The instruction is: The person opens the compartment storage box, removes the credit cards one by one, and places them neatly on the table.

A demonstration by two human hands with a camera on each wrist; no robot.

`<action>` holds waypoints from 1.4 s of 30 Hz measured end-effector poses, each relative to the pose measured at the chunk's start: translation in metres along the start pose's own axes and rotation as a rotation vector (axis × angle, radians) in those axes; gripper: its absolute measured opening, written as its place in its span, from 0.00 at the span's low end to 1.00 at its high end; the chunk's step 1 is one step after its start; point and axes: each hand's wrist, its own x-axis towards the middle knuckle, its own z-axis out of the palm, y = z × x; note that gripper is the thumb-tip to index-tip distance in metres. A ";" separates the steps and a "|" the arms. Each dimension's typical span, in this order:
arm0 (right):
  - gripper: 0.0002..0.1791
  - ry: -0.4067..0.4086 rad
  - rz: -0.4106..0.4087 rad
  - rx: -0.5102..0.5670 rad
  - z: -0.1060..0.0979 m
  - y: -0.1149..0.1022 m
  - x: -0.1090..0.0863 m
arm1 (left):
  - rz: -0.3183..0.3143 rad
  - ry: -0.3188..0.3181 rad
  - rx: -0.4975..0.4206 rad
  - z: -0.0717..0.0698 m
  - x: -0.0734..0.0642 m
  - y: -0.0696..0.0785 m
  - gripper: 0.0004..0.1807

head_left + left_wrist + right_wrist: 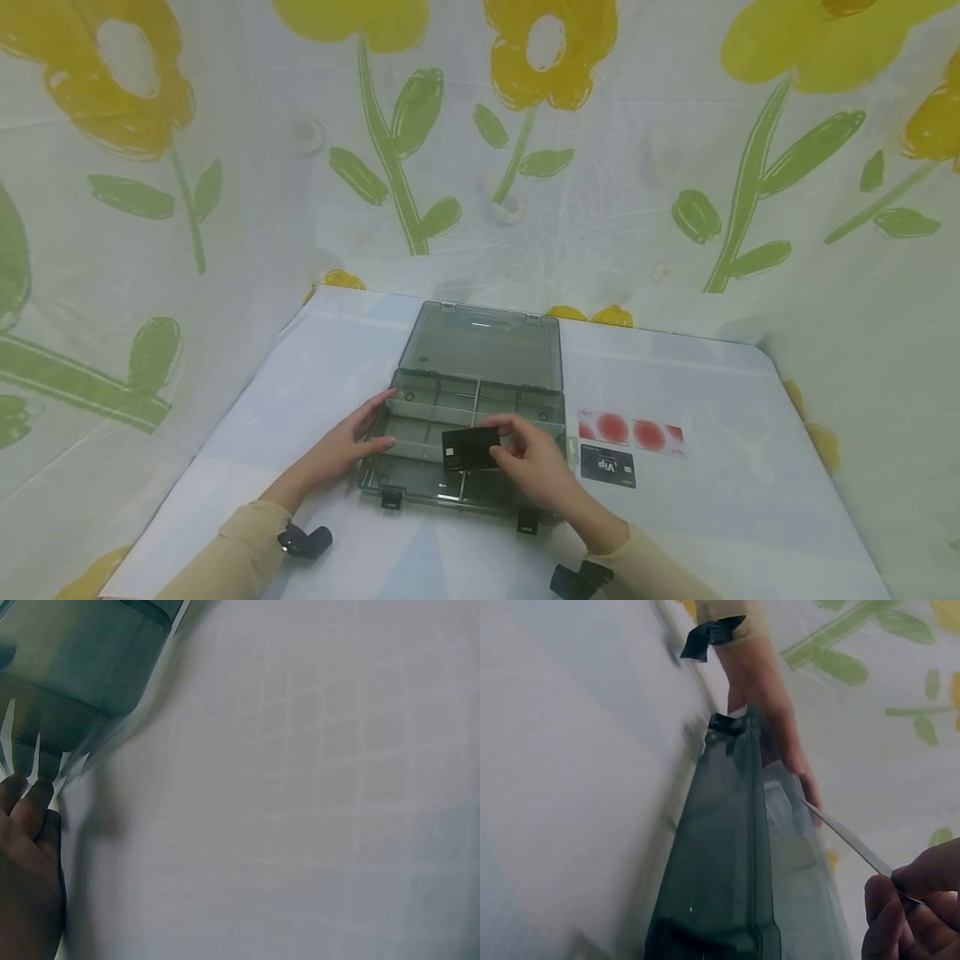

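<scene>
A grey translucent compartment box (411, 450) lies with its lid (487, 342) swung back, away from the person. The left hand (351, 446) rests on the box's left side, thumb and a finger reaching over the rim; in the left wrist view its fingertips (34, 796) touch the outer wall. Between thumb and fingers, the right hand (536, 462) pinches a black VIP card (467, 450) by its right end, over the front compartments. Edge-on, the card (847, 838) appears as a thin strip in the right wrist view. Some right-hand fingers are hidden behind it.
Right of the box lie two red and white cards (603, 427) (658, 437) and a dark Vip card (607, 465). Two black latches (392, 498) (527, 521) stick out from the box's front. A flower-patterned curtain (600, 192) surrounds the white table (712, 517).
</scene>
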 end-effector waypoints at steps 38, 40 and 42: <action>0.18 0.220 0.137 -0.032 -0.117 0.051 -0.051 | -0.029 -0.004 -0.004 -0.001 -0.002 0.002 0.44; 0.18 0.234 0.139 -0.061 -0.124 0.056 -0.056 | -0.031 -0.002 -0.005 -0.001 -0.001 0.002 0.44; 0.18 0.258 0.154 -0.099 -0.131 0.060 -0.061 | -0.023 -0.001 0.000 -0.001 -0.001 0.002 0.44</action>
